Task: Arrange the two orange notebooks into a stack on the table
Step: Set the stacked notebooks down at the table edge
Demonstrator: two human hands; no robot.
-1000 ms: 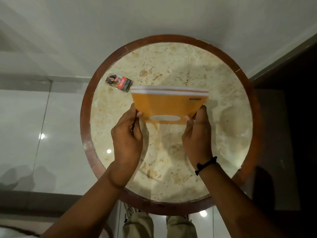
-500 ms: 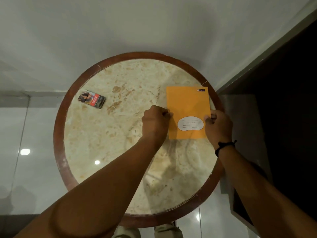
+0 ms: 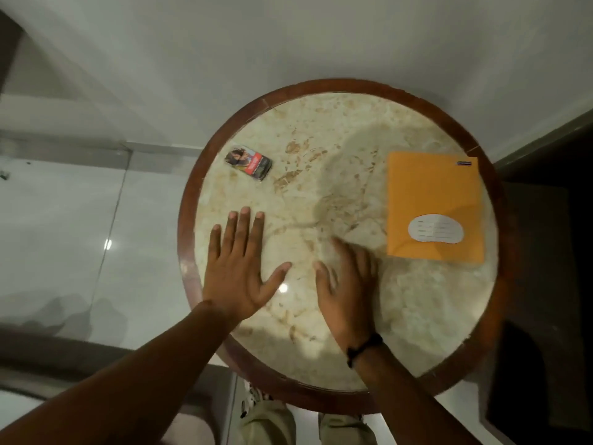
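An orange notebook (image 3: 433,197) with a white label lies flat at the right side of the round marble table (image 3: 321,175). Only one cover shows; whether a second notebook lies under it I cannot tell. My left hand (image 3: 239,268) rests palm down with fingers spread near the table's left front. My right hand (image 3: 346,287) is blurred, palm down over the table's middle, a little left of the notebook and not touching it. Both hands hold nothing.
A small printed box (image 3: 248,162) lies at the table's back left. The table has a dark wooden rim (image 3: 187,220). Glossy floor tiles lie to the left, a dark piece of furniture (image 3: 552,252) to the right, a white wall behind.
Both hands held the notebooks upright above the table, laid them flat at the right side, then let go and drew back to the left, palms down.
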